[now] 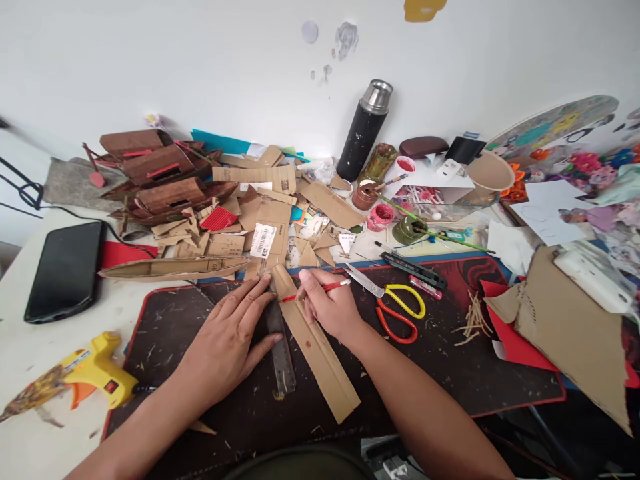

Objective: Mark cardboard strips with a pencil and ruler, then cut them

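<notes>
My left hand (233, 327) lies flat with fingers stretched out, pressing on a dark ruler (283, 367). To the right of the ruler is a long, narrow cardboard strip (320, 363) with lengthwise crease lines. My right hand (327, 303) grips a red pencil (336, 286), its point near the strip's left edge by the far end. Strip and ruler rest on a dark desk mat (425, 373). Scissors (383, 293) with one yellow and one red handle lie spread, right of my right hand. The ruler's far end is hidden under my left fingers.
A yellow glue gun (103, 370) and black phone (64, 270) lie at left. Brown model boats (170, 197) and cardboard scraps (273, 223) crowd the back. A black thermos (365, 130), paint pots (380, 217) and utility knife (413, 268) stand or lie right of them.
</notes>
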`<state>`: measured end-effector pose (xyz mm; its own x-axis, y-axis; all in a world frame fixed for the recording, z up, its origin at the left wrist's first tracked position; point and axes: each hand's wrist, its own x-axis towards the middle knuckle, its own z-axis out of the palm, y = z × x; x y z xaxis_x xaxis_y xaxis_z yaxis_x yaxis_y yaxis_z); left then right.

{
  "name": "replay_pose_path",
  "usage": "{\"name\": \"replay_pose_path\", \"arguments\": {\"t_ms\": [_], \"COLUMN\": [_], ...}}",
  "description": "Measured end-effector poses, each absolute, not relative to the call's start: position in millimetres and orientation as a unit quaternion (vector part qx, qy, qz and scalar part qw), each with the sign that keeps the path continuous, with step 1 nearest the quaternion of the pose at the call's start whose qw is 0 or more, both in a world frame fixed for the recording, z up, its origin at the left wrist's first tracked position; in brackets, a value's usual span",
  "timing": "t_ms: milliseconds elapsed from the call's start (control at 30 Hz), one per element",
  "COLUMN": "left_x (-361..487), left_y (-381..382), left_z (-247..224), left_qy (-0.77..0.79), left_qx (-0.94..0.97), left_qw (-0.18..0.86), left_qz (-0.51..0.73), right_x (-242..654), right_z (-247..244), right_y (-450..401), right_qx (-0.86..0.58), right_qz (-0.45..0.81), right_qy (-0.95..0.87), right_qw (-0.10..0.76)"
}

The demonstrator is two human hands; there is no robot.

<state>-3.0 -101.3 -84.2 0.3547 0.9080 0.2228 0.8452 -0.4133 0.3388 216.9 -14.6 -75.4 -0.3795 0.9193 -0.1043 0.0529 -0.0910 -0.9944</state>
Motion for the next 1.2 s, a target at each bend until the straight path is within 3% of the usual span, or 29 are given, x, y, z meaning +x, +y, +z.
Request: {"name": "replay_pose_path", "arguments": {"t_ms": [633, 1200], "left_x": [-7, 7], "left_y": [-103, -101], "left_z": [-86, -80], "left_qy": [0.535, 0.506], "left_qx": [0.822, 0.849], "left_qw": [0.081, 0.005], "left_qz": [0.177, 0.148], "right_x": [216, 217], "right_z": [-64, -67], "right_y": [-6, -7], "right_qx": [-0.437, -0.429], "right_qz": [0.644, 0.642], "right_qy": [-0.479, -0.474], "right_qw": [0.407, 0.423]}}
